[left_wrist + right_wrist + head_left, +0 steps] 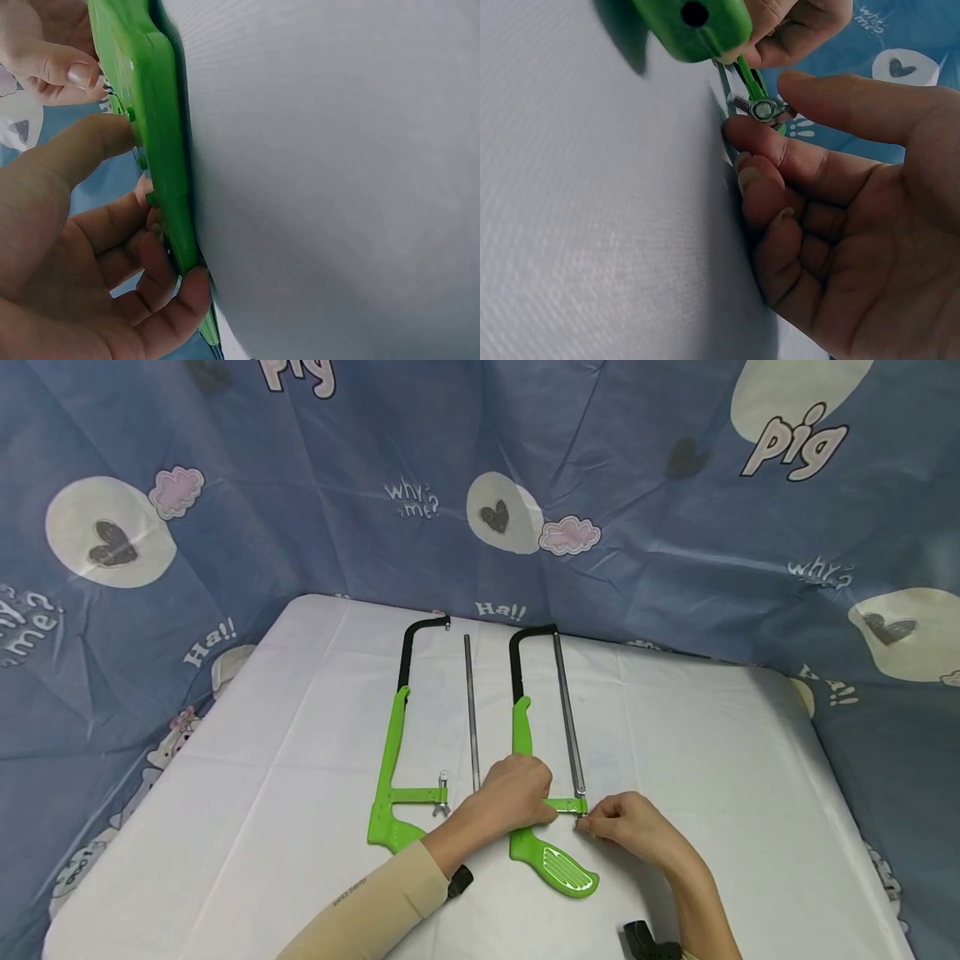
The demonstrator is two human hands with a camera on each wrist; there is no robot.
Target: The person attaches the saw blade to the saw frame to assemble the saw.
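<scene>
On the white-covered table lies a hacksaw (558, 867) with a green handle and black front bow. A grey blade (568, 718) runs between its two ends. My left hand (517, 789) grips the green frame above the handle; in the left wrist view its fingers curl round the green body (161, 142). At the near end of the blade my right hand (633, 831) pinches a small metal wing nut (763, 110) between thumb and index finger. The other fingers of that hand are curled near the cloth.
A second green and black hacksaw (392, 743) lies to the left, with a wing nut (442, 810) on its lower arm. Between the two saws lies a loose blade (471, 710), its near end hidden behind my left hand. Blue printed cloth (337, 527) hangs behind the table.
</scene>
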